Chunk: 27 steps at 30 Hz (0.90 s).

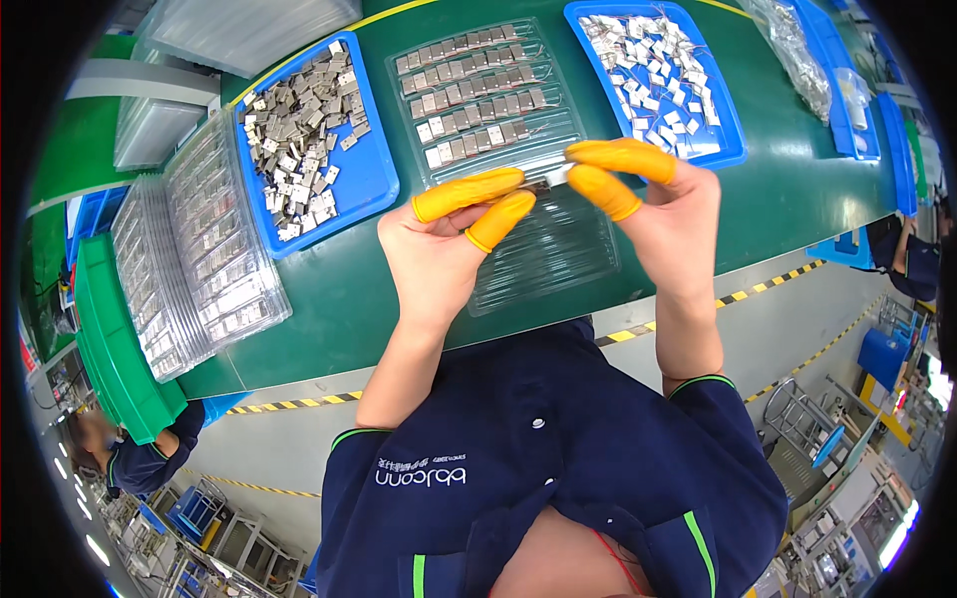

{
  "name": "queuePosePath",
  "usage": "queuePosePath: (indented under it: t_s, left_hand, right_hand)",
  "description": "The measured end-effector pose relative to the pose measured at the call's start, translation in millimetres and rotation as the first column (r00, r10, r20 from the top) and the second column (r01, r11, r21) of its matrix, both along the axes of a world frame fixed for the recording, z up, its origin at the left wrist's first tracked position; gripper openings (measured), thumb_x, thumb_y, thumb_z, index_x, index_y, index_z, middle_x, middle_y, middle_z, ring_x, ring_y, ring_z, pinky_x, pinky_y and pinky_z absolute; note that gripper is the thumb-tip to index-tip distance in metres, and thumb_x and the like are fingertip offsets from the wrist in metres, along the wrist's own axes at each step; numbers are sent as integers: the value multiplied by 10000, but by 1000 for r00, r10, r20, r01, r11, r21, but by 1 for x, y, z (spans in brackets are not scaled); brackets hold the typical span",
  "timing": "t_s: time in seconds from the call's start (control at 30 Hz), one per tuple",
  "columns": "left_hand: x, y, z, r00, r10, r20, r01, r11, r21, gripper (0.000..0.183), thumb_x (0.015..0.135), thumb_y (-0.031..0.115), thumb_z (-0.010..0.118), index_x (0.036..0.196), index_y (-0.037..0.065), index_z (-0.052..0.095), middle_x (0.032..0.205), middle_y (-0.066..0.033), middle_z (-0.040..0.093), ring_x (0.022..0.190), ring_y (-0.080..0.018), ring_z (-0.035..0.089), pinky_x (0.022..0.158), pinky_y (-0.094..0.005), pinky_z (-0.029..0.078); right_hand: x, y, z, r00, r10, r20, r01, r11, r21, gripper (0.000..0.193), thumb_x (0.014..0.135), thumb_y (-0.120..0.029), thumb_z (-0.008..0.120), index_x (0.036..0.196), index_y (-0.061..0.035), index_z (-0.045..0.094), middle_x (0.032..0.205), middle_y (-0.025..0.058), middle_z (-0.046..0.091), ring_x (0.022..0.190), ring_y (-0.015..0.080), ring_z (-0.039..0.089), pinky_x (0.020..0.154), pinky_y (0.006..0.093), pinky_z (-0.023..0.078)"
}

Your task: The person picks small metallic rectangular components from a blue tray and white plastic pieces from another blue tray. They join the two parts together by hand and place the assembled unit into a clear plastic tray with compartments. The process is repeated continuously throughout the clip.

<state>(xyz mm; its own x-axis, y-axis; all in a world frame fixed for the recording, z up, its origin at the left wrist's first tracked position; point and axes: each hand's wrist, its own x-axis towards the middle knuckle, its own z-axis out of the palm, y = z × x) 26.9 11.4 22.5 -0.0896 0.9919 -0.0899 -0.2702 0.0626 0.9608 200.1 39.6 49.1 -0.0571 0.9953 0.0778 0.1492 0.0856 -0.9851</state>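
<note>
Yellow finger cots cover the thumb and forefinger of both my hands. My left hand [439, 234] pinches a small dark metal connector shell [539, 187]. Close by, my right hand [666, 204] pinches a small white connector piece [556, 173], partly hidden by the fingertips. Both hands are above a clear plastic blister tray [543, 254]. Beyond them, rows of metal parts with thin wires fill part of that tray stack [478, 90]. A blue tray of loose metal shells [384, 184] lies to the left. Another blue tray of white wired pieces [733, 154] sits to the right.
Filled clear trays [224, 229] stand stacked at the left, beside a green bin [115, 339]. Clear plastic bags [797, 60] lie at the far right. The green table's near edge [329, 369] runs in front of me. Other people [150, 448] are at the sides.
</note>
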Motion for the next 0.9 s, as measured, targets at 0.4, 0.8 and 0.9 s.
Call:
queuePosePath:
  t_s: [0.4, 0.8, 0.9]
  left_hand:
    - [-11, 0, -1, 972, -221, 83, 220, 975, 24, 232, 720, -70, 681, 947, -78, 632, 910, -154, 652, 800, -213, 648, 759, -320, 542]
    - [-15, -5, -12, 963, -234, 137, 244, 968, -63, 215, 784, -30, 639, 993, -75, 620, 901, -153, 651, 758, -196, 650, 700, -291, 543]
    - [-9, -1, -18, 998, -62, -14, 61, 997, -53, 220, 828, 4, 604, 1035, -72, 603, 921, -151, 648, 782, -187, 646, 726, -282, 532]
  right_hand:
    - [7, 4, -18, 881, 320, -350, -392, 907, -157, 252, 676, 10, 729, 924, -8, 684, 940, 77, 663, 849, 148, 616, 802, 271, 486]
    - [-4, -4, -24, 909, 260, -325, -342, 912, -227, 191, 692, -16, 730, 877, -8, 680, 892, 71, 649, 825, 148, 608, 754, 275, 490]
    - [-5, 5, -34, 966, 208, 154, -229, 964, 135, 157, 668, -48, 734, 816, -43, 684, 870, 50, 643, 832, 182, 601, 789, 312, 475]
